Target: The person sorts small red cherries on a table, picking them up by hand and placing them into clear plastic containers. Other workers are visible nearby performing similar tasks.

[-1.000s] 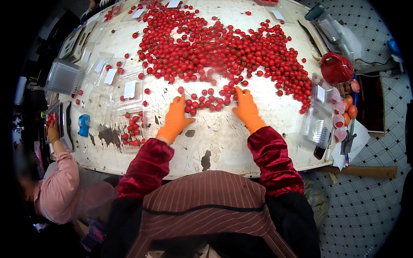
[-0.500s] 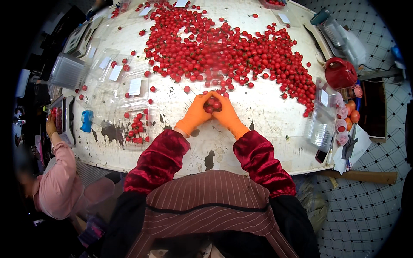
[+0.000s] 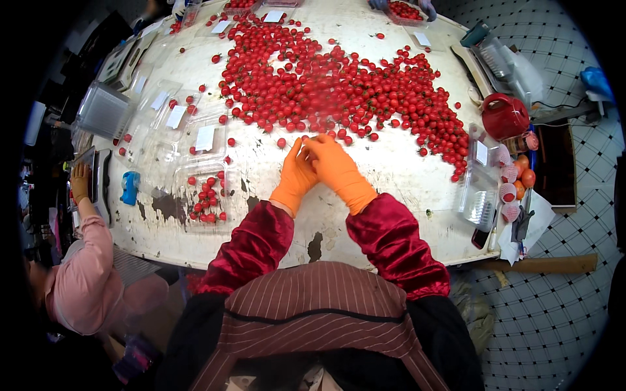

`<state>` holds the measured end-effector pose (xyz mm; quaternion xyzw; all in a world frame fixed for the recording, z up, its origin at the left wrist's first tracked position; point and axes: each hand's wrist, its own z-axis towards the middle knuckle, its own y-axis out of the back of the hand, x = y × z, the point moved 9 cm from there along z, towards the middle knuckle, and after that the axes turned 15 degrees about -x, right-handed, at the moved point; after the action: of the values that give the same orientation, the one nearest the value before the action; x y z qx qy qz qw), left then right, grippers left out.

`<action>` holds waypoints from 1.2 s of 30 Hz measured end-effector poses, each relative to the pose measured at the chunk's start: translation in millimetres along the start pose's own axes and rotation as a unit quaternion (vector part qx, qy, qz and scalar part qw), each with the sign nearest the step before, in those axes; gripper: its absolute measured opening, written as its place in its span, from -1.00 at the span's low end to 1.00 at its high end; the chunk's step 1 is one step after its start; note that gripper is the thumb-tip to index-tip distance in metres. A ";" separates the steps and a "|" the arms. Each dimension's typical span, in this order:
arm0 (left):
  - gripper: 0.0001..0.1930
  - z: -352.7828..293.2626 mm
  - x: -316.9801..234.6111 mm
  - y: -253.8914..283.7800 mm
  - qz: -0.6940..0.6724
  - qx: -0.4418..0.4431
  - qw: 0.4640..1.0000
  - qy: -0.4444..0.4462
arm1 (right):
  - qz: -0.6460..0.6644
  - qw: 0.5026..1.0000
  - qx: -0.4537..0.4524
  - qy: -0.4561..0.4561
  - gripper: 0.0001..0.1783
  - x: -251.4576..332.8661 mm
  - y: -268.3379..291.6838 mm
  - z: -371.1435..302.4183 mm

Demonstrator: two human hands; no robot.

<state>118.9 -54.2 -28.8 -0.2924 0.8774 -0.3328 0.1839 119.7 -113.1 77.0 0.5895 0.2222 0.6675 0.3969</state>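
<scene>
Hands in orange gloves, left hand and right hand pressed together, cupped shut around tomatoes at the heap's near edge; half-filled clear tray left of them, on white table

Bright, even light, perhaps from overhead, falls on the white surface, casting only soft shadows. Fisheye bending curves its edges; black vignette rings the frame, darkest from seven to eleven o'clock.

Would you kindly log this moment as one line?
left hand | right hand | cupped together beside cherry tomatoes | table
</scene>
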 end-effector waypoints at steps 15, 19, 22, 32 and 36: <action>-0.41 -42.5 -17.8 -35.1 -0.120 0.238 0.964 0.018 | 0.241 0.953 -0.166 -0.083 -0.69 -28.4 67.0 -62.8; -0.41 -62.5 -14.9 -47.2 -0.099 0.248 0.964 0.007 | 0.296 0.924 -0.164 -0.180 -0.68 -62.3 61.3 -81.1; -0.40 -71.6 -10.7 -50.0 -0.079 0.252 0.964 0.004 | 0.298 0.923 -0.169 -0.173 -0.67 -63.3 58.2 -87.9; -0.42 -88.3 5.7 -43.4 -0.003 0.225 0.973 -0.056 | 0.098 0.969 -0.209 0.089 -0.51 31.9 74.9 -66.7; -0.44 -109.5 1.7 -49.1 0.269 0.229 0.903 -0.245 | 0.196 0.950 -0.240 0.031 -0.65 23.5 81.5 -64.5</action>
<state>80.2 -33.0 82.7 -0.0678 0.7499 -0.3801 0.5372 36.0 -131.2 140.4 0.4877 -0.0523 0.7839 0.3805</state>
